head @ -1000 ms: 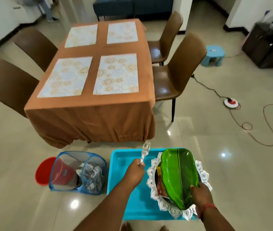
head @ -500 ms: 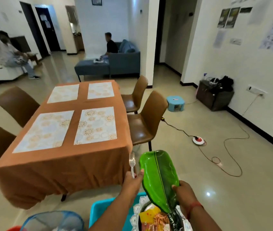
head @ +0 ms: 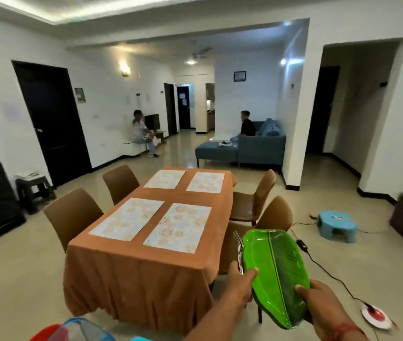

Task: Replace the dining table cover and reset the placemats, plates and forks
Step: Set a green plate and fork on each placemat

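An orange-brown cover (head: 136, 279) drapes the dining table, with several pale patterned placemats (head: 178, 227) laid on top. A green leaf-shaped plate (head: 275, 271) is held in the air, off the table's near right corner. My right hand (head: 318, 300) grips its near right edge. My left hand (head: 239, 284) holds a metal fork (head: 239, 252) upright and its thumb presses on the plate's left edge.
Brown chairs (head: 72, 215) stand along both long sides of the table. A mesh basket and red tub (head: 48, 333) sit at the bottom left. A black cable and a round red-white device (head: 376, 316) lie on the floor at right, near a blue stool (head: 336, 223). Two people sit far back.
The view has tilted up from the floor tray to the room. Both hands have lifted the green plate and fork off the blue tray and come closer to the table corner.
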